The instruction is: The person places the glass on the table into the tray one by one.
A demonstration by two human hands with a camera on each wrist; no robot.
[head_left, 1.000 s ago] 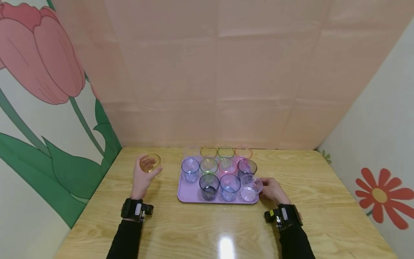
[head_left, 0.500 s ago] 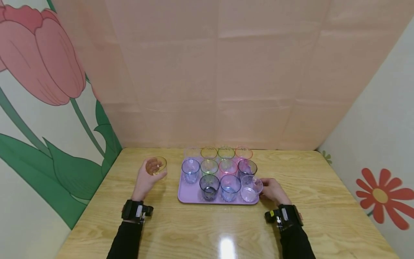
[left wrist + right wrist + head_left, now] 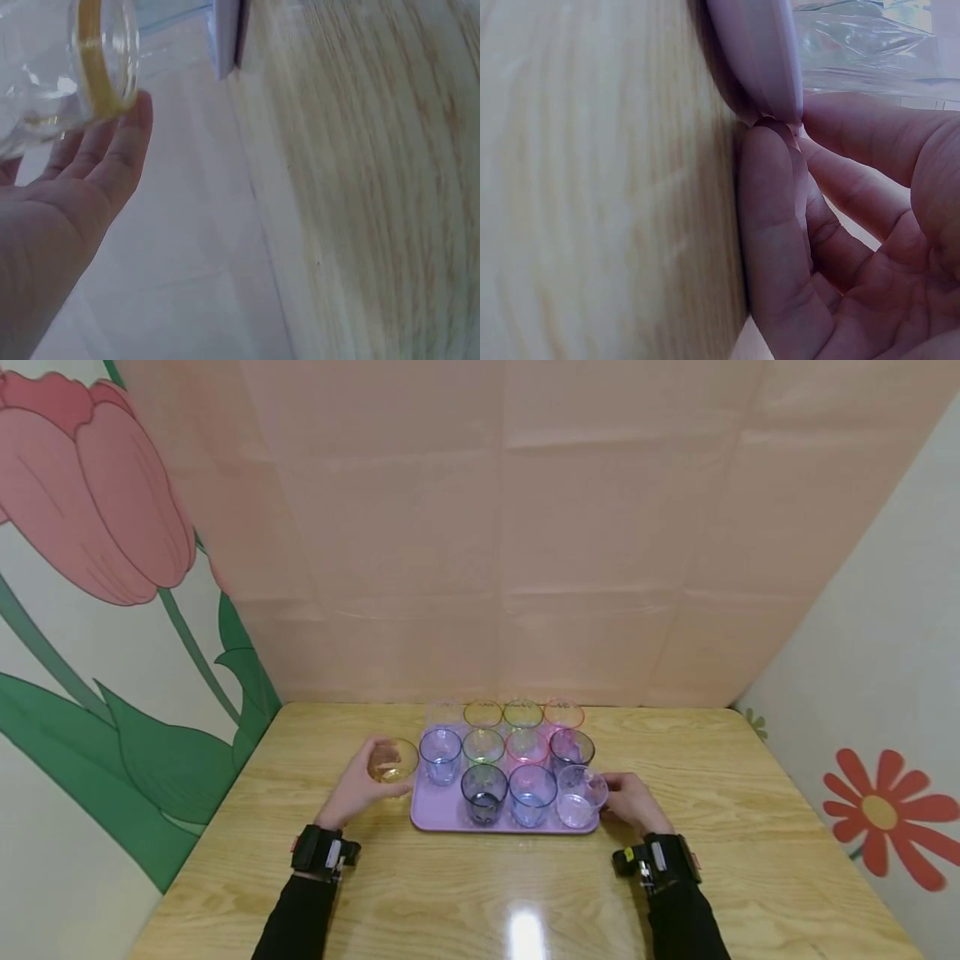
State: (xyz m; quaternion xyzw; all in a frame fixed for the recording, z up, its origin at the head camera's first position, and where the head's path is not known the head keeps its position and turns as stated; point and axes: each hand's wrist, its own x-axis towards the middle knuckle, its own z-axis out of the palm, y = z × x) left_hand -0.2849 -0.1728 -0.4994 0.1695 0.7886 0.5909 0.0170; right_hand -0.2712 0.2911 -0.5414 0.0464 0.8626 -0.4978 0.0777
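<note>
My left hand (image 3: 357,789) grips an amber-tinted drinking glass (image 3: 395,763) at the left edge of the lilac tray (image 3: 437,810). In the left wrist view the clear glass (image 3: 45,71) shows its yellow band, with fingers (image 3: 124,154) curled round its far side. At the tray's front right corner, my right hand (image 3: 633,799) pinches the rim. Its thumb (image 3: 862,131) lies on the tray's edge (image 3: 761,56) in the right wrist view, with fingertips at the underside. Nearest to it is a clear glass (image 3: 581,797) on the tray.
Several tinted glasses stand upright in rows on the tray, among them a blue glass (image 3: 441,756) at the left, a dark grey glass (image 3: 484,795) in front and a pink glass (image 3: 528,747). Bare tray shows at the front left corner. A wooden table (image 3: 465,893) lies underneath.
My left hand has carried the amber glass rightward and a little nearer, from over the table to the tray's left edge. The right hand has stayed at the tray rim.
</note>
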